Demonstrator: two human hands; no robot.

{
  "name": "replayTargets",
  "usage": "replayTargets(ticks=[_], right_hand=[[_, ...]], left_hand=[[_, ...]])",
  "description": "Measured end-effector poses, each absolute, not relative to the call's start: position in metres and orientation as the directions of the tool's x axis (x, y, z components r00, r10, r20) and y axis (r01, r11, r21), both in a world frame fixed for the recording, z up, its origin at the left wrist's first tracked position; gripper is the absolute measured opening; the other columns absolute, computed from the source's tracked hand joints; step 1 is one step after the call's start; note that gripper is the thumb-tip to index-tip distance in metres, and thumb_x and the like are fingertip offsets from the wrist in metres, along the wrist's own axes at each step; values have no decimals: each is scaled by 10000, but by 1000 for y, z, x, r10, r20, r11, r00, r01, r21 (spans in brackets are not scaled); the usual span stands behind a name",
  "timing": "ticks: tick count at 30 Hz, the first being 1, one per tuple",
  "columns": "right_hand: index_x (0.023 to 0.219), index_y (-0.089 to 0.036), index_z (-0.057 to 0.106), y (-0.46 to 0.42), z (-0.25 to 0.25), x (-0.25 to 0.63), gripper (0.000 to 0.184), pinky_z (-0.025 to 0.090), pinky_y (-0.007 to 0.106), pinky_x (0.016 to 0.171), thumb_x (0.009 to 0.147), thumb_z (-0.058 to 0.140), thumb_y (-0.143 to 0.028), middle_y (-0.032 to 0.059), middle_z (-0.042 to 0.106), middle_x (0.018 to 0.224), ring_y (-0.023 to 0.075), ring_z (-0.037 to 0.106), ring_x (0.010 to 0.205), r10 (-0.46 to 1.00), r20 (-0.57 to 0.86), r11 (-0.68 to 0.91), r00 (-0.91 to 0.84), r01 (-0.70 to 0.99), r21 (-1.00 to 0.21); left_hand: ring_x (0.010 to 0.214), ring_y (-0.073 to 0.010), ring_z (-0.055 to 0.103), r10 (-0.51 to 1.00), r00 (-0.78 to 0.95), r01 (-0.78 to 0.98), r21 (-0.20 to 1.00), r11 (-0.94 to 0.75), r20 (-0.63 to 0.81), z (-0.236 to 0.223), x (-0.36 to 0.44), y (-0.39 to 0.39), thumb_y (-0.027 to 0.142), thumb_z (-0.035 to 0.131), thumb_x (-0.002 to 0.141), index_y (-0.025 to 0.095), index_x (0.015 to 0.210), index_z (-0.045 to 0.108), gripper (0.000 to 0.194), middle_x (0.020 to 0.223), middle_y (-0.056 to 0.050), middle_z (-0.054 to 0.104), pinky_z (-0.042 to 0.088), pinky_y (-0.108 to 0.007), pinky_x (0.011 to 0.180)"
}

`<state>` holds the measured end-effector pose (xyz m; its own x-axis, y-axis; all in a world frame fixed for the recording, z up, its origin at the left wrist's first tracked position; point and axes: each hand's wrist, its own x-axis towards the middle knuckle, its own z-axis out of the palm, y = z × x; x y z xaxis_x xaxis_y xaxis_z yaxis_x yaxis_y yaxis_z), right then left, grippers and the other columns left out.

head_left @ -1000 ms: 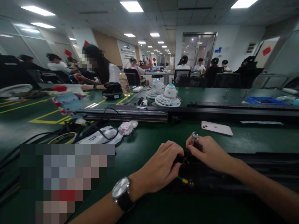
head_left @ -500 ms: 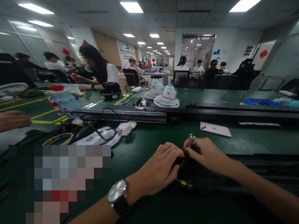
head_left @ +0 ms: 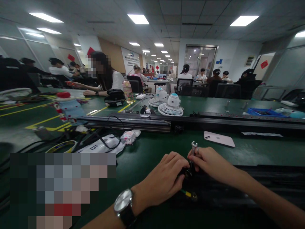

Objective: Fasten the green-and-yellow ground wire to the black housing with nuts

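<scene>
My right hand [head_left: 208, 160] is closed on a small silver wrench [head_left: 193, 149], held upright with its open jaw at the top. The wrench's lower end meets a small dark round fitting [head_left: 188, 172], whose details are too dark to make out. Fingers bent, my left hand [head_left: 166, 175] grips a dark part at that same fitting; most of the part is hidden by the fingers. Just below hangs a green-and-yellow wire with a ring terminal [head_left: 194, 197]. Long black profiles [head_left: 238, 187] lie under and beside my right forearm.
A pink phone [head_left: 219, 139] lies beyond my right hand. Black and silver rails [head_left: 143, 123] cross the table, with two white fans [head_left: 171, 106] behind them. Cables and a white bag [head_left: 102, 146] lie at left; a blue tray [head_left: 264, 112] stands at far right. A co-worker [head_left: 105, 73] sits across the table.
The wrench now stands more upright in my right hand, its jaw in clearer view. A person's hand at the left edge has gone from view. The camera has tilted slightly up.
</scene>
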<state>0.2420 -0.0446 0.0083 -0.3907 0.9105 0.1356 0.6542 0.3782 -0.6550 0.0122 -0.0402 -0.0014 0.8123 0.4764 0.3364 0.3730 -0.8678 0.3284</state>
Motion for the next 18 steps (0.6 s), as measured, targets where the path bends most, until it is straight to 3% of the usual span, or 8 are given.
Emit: replayTargets(ticks=[8, 18], right_hand=[[755, -182, 610, -44, 10, 227, 318, 444, 233, 510, 1029, 449, -197, 5, 673, 618, 141, 611, 494, 917, 80, 348, -391, 685, -640], [755, -182, 624, -52, 15, 225, 316, 494, 246, 550, 1025, 465, -222, 18, 702, 650, 158, 675, 553, 910, 65, 347, -410, 666, -660]], left_hand=[[1092, -216, 481, 532, 726, 417, 336, -845, 437, -5, 8, -39, 135, 468, 925, 209, 1160, 503, 249, 1186, -61, 579, 413, -397, 983], [1107, -232, 466, 569, 686, 435, 371, -820, 453, -7, 8, -37, 142, 472, 935, 210, 1172, 489, 246, 1200, -64, 568, 411, -425, 977]])
